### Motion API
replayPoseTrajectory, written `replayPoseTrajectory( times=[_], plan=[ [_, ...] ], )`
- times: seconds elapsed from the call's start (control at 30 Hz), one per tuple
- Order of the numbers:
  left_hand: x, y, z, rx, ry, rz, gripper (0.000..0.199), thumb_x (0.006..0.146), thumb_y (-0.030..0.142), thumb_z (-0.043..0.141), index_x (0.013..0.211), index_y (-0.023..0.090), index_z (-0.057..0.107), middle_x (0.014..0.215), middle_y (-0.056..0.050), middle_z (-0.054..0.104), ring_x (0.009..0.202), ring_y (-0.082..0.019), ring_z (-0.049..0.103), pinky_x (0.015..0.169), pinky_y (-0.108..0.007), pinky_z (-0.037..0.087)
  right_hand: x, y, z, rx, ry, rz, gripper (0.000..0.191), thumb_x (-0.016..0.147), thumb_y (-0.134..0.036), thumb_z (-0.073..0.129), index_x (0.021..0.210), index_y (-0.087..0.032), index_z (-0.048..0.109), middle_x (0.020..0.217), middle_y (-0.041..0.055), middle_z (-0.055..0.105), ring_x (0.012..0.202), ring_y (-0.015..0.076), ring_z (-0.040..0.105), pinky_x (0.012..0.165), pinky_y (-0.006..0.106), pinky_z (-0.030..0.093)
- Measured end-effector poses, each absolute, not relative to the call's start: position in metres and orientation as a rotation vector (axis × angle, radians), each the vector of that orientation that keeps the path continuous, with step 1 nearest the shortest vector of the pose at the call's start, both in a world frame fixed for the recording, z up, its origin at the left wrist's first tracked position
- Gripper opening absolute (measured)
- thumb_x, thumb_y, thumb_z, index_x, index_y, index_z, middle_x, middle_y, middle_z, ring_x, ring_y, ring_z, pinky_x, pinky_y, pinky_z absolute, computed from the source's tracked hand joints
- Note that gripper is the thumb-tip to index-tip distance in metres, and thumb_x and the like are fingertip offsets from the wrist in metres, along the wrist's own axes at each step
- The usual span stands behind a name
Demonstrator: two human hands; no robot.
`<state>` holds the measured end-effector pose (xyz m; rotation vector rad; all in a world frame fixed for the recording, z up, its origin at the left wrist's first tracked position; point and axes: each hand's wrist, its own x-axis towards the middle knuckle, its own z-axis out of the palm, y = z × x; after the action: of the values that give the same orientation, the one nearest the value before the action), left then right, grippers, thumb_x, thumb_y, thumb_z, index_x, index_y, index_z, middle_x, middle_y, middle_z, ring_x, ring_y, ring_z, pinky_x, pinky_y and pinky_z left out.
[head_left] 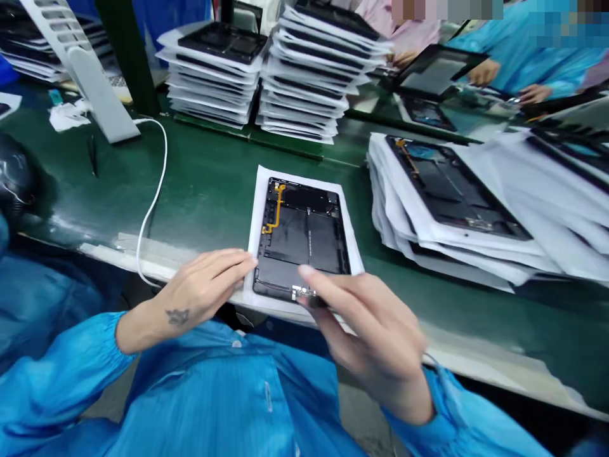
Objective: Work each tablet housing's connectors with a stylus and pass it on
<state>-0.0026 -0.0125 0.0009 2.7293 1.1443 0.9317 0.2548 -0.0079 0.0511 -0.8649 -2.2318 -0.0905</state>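
An opened tablet housing (290, 270), black inside with an orange ribbon cable (277, 212), lies on a white sheet (257, 190) near the bench's front edge. My left hand (204, 282) rests at its left side, fingers stretched out flat and their tips touching the housing's edge. Over the lower right corner is my right hand (375, 324), fingers bent in a pinch. Close to those fingertips, a small silvery connector board (302, 292) shows at the housing's bottom edge. Something dark sits between the fingers, but blur and the hand hide what it is.
Tall stacks of tablet housings with white sheets (214, 82) (304, 89) stand at the back. A lower pile with another opened housing (457, 184) lies to the right. At left are a white cable (159, 178), a grey stand (102, 95) and tweezers (92, 155). Co-workers' hands (535, 94) work beyond.
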Motion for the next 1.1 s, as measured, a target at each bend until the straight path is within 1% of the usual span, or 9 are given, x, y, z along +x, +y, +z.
replayPoseTrajectory(
  times=[0.07,0.13,0.27,0.33,0.4,0.5,0.7,0.9,1.1],
  plan=[
    [-0.001,-0.019,0.0,2.783,1.106,1.01,0.035,0.101,0.008,0.046,0.135,0.011,0.056,0.125,-0.015,0.069,0.121,-0.023,0.065,0.102,-0.037,0.057,0.255,-0.02,0.045,-0.988,-1.943,0.084,0.036,0.094,-0.013,0.062,0.128,-0.024,0.066,0.076,0.0007,0.066,0.06,0.014,0.056,0.058,0.029,0.044],
    [0.001,-0.023,-0.001,2.854,1.069,1.014,0.036,0.1,0.006,0.046,0.134,0.01,0.057,0.124,-0.016,0.069,0.121,-0.024,0.065,0.1,-0.038,0.058,0.253,-0.026,0.038,-1.029,-1.779,0.287,0.025,0.1,-0.024,0.055,0.12,-0.026,0.071,0.075,0.002,0.064,0.063,0.016,0.058,0.059,0.031,0.046],
    [0.005,-0.022,-0.001,2.968,1.03,0.965,0.035,0.1,0.006,0.043,0.132,0.007,0.058,0.122,-0.019,0.07,0.12,-0.027,0.066,0.098,-0.041,0.059,0.254,-0.028,0.023,-0.912,-1.819,0.474,0.043,0.105,-0.045,0.04,0.103,-0.02,0.075,0.078,0.0067,0.062,0.075,0.0202,0.06,0.065,0.036,0.049],
    [0.006,-0.021,0.0,3.018,1.026,0.927,0.033,0.1,0.004,0.042,0.126,0.005,0.062,0.122,-0.021,0.07,0.121,-0.028,0.066,0.097,-0.04,0.06,0.255,-0.03,0.014,-0.809,-1.865,0.48,0.034,0.104,-0.039,0.046,0.103,-0.017,0.073,0.076,0.0062,0.062,0.071,0.0188,0.06,0.062,0.035,0.049],
    [0.007,-0.02,0.0,3.039,1.013,0.909,0.031,0.1,0.003,0.042,0.121,0.004,0.063,0.124,-0.021,0.069,0.123,-0.029,0.065,0.099,-0.04,0.059,0.255,-0.031,0.006,-0.745,-1.919,0.405,0.017,0.099,-0.021,0.058,0.108,-0.015,0.07,0.08,0.007,0.067,0.074,0.0187,0.063,0.064,0.034,0.053],
    [0.009,-0.02,-0.001,3.001,1.004,0.956,0.031,0.1,0.004,0.042,0.123,0.005,0.062,0.126,-0.02,0.069,0.126,-0.028,0.063,0.101,-0.041,0.058,0.252,-0.033,-0.003,-0.743,-2.033,0.218,0.028,0.089,-0.004,0.065,0.115,-0.015,0.069,0.087,0.0079,0.072,0.084,0.0202,0.068,0.073,0.035,0.058],
    [0.012,-0.023,-0.002,2.928,1.069,0.996,0.035,0.101,0.006,0.041,0.131,0.007,0.059,0.126,-0.019,0.069,0.126,-0.027,0.064,0.102,-0.04,0.058,0.251,-0.037,-0.012,-0.768,-2.113,0.078,0.039,0.088,-0.004,0.065,0.125,-0.016,0.067,0.09,0.0065,0.075,0.09,0.0209,0.069,0.095,0.048,0.062],
    [0.015,-0.025,-0.001,2.97,1.108,0.936,0.037,0.1,0.003,0.037,0.127,0.005,0.062,0.126,-0.018,0.069,0.121,-0.028,0.066,0.098,-0.041,0.06,0.257,-0.042,-0.014,-0.845,-2.028,0.037,0.046,0.084,0.004,0.064,0.126,-0.014,0.066,0.087,0.0071,0.072,0.087,0.0204,0.066,0.092,0.052,0.064],
    [0.016,-0.025,0.001,3.02,1.142,0.913,0.037,0.1,0.002,0.035,0.123,0.005,0.064,0.125,-0.017,0.07,0.118,-0.026,0.067,0.097,-0.04,0.06,0.258,-0.042,-0.014,-0.823,-2.035,0.06,0.047,0.082,0.008,0.064,0.124,-0.013,0.066,0.089,0.0076,0.072,0.087,0.0203,0.067,0.09,0.048,0.064]
  ],
)
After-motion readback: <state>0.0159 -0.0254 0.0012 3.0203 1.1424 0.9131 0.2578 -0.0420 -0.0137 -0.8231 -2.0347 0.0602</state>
